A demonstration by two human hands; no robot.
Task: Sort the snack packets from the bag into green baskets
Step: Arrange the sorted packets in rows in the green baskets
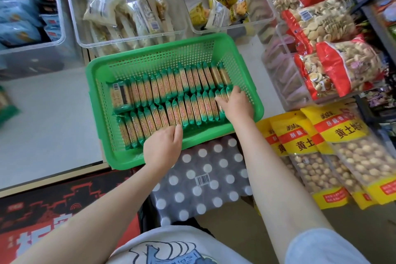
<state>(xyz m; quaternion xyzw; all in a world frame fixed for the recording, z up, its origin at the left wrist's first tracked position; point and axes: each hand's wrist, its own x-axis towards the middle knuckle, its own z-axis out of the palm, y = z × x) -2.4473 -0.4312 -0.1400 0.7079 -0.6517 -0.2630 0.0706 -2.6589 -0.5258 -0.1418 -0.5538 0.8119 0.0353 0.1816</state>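
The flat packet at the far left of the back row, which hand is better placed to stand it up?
Probably the left hand: it rests nearer that flat packet, while the right hand sits at the green basket's opposite end.

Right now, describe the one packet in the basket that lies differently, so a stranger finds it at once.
Start at the green basket in the middle. Follow the far row of biscuit packets to its left end. There one flat-lying packet shows its broad face and a barcode, while its neighbours stand on edge.

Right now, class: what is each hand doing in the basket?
Left hand: fingers rest on the front row of packets; grip cannot be told.
Right hand: open, fingers pressing packets at the green basket's right end.
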